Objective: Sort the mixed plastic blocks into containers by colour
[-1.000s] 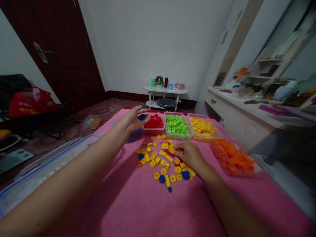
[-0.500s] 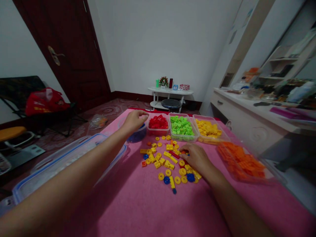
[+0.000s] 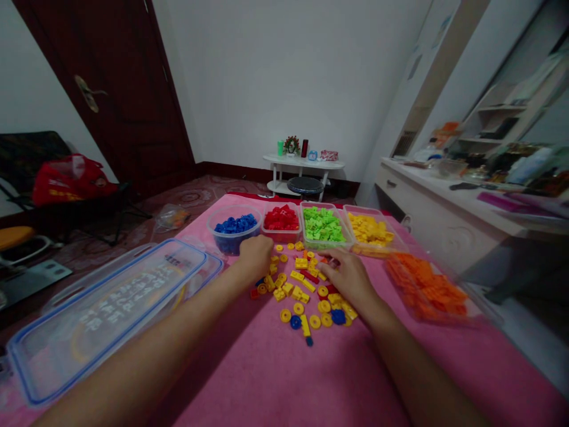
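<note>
My left hand (image 3: 256, 256) is bent down over the left side of a loose heap of toy building bricks (image 3: 288, 289), fingers curled and mostly hidden. Within the heap are yellow bricks and small yellow wheels (image 3: 315, 321), a few blue pieces (image 3: 338, 316) and a red bar (image 3: 310, 276). At the heap's right side is my right hand (image 3: 349, 274), its fingers bent together by a small reddish piece (image 3: 331, 261); the grip itself is partly hidden. Just beyond my left hand stands a round clear tub (image 3: 227, 243) of blue bricks.
Behind the heap stand clear boxes of red bricks (image 3: 281, 218), green bricks (image 3: 323, 225) and yellow bricks (image 3: 370, 230). A box of orange bricks (image 3: 427, 287) is at the right. A large blue-rimmed lid (image 3: 106, 314) lies left on the pink cloth (image 3: 275, 379).
My left hand has come down from above the blue tub to the heap's left side, uncovering the blue bricks. My right hand stays by the heap. The view has shifted slightly.
</note>
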`<state>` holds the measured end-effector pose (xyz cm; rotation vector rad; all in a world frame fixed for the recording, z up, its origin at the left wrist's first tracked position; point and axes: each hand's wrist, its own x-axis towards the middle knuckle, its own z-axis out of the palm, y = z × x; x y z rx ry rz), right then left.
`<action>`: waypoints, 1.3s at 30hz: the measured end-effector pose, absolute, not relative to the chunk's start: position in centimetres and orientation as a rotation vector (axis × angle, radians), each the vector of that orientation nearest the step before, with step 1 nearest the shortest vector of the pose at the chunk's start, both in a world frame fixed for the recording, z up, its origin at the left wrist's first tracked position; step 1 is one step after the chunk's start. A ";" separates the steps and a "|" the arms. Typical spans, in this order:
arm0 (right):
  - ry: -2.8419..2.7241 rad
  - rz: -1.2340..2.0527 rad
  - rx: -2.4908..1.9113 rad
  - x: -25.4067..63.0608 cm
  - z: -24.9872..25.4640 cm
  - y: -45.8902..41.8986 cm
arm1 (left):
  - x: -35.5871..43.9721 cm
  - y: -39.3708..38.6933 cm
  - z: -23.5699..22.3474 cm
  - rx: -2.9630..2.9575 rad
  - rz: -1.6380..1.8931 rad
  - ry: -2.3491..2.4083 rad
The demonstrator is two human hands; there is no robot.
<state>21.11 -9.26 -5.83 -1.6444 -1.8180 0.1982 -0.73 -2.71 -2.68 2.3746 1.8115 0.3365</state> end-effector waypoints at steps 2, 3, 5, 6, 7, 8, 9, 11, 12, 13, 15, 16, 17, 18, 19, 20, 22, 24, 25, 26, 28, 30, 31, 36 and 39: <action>-1.739 0.293 -1.558 20.7 -5.5 -9.4 | -0.2 -2.9 -2.0 2.334 0.417 1.675; -1.706 0.355 -1.518 20.4 -5.3 -9.5 | 0.2 -3.2 -1.7 2.262 0.460 1.529; -1.686 0.495 -1.431 19.8 -4.7 -9.8 | 1.0 -3.8 -1.7 2.008 0.530 1.176; -1.687 0.555 -1.383 19.6 -4.4 -9.9 | 1.5 -4.2 -2.0 1.851 0.566 1.020; -1.691 0.607 -1.331 19.3 -4.1 -10.1 | 1.9 -4.6 -2.3 1.694 0.604 0.900; -1.699 0.653 -1.278 19.1 -3.9 -10.2 | 2.3 -4.9 -2.8 1.554 0.645 0.817; -1.704 0.696 -1.234 19.0 -3.7 -10.4 | 2.7 -5.2 -3.2 1.446 0.684 0.765; -1.699 0.770 -1.203 18.7 -3.6 -10.5 | 3.2 -5.6 -4.1 1.329 0.731 0.721; -1.692 0.803 -1.212 18.7 -3.6 -10.5 | 3.3 -5.7 -4.4 1.317 0.738 0.719; -1.681 0.827 -1.231 18.7 -3.7 -10.5 | 3.4 -5.6 -4.7 1.332 0.740 0.726; -1.641 0.838 -1.272 18.7 -4.1 -10.5 | 3.4 -5.3 -5.1 1.429 0.769 0.761; -1.618 0.826 -1.289 18.7 -4.2 -10.5 | 3.2 -5.0 -5.2 1.501 0.817 0.798; -1.599 0.808 -1.305 18.8 -4.3 -10.4 | 2.9 -4.6 -5.4 1.589 0.885 0.856; -1.579 0.782 -1.325 19.0 -4.4 -10.4 | 2.5 -4.3 -5.4 1.687 0.960 0.939; -1.558 0.753 -1.347 19.3 -4.4 -10.3 | 2.0 -3.9 -5.5 1.787 1.033 1.045; -1.536 0.724 -1.370 19.8 -4.2 -10.1 | 1.4 -3.5 -5.6 1.877 1.090 1.166; -1.486 0.667 -1.419 20.9 -3.5 -9.5 | 0.3 -2.9 -5.8 2.012 1.119 1.404; -1.446 0.603 -1.477 22.5 -2.3 -8.6 | -0.7 -2.4 -6.3 2.054 1.080 1.569; -1.425 0.578 -1.507 23.4 -1.6 -8.1 | -1.0 -2.2 -6.7 2.046 1.052 1.610; -1.397 0.570 -1.532 24.3 -1.0 -7.5 | -1.3 -1.9 -7.1 2.023 1.024 1.634; -1.298 0.627 -1.555 26.1 0.1 -6.4 | -1.7 -1.4 -8.1 1.959 0.989 1.635; -1.174 0.750 -1.558 27.7 0.8 -5.6 | -1.9 -0.9 -9.0 1.900 1.002 1.602; -1.128 0.811 -1.561 28.4 1.1 -5.4 | -2.0 -0.7 -9.4 1.881 1.021 1.582; -1.096 0.880 -1.684 31.5 2.4 -6.5 | -2.1 -0.4 -10.2 1.905 1.047 1.568; -1.173 0.774 -1.858 33.8 3.6 -8.3 | -2.0 -0.5 -10.1 1.912 1.005 1.602</action>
